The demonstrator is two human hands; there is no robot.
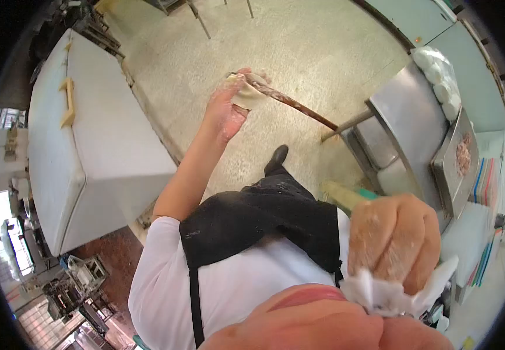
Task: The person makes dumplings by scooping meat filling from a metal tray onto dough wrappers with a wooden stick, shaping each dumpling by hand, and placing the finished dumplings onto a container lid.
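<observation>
My left hand point(228, 108) is stretched out over the floor, its fingers curled around a pale, thin round of dough point(249, 96). A long brown stick point(299, 107) runs from this hand toward the steel table; its near end is smeared with something pale. White flour-like residue coats the fingers. Close to the camera, my right hand point(395, 239) is closed on a crumpled white tissue point(377, 293) right beside my face. Pale residue marks its knuckles too. The fingertips of the right hand are partly hidden.
At the right stands a steel table point(410, 99) with a metal tray point(453, 169) of minced pinkish filling point(464, 154) and a white plastic-wrapped bundle point(439, 76). A large white chest point(112, 122) with a yellow handle is on the left. Cutting boards point(468, 245) are at lower right.
</observation>
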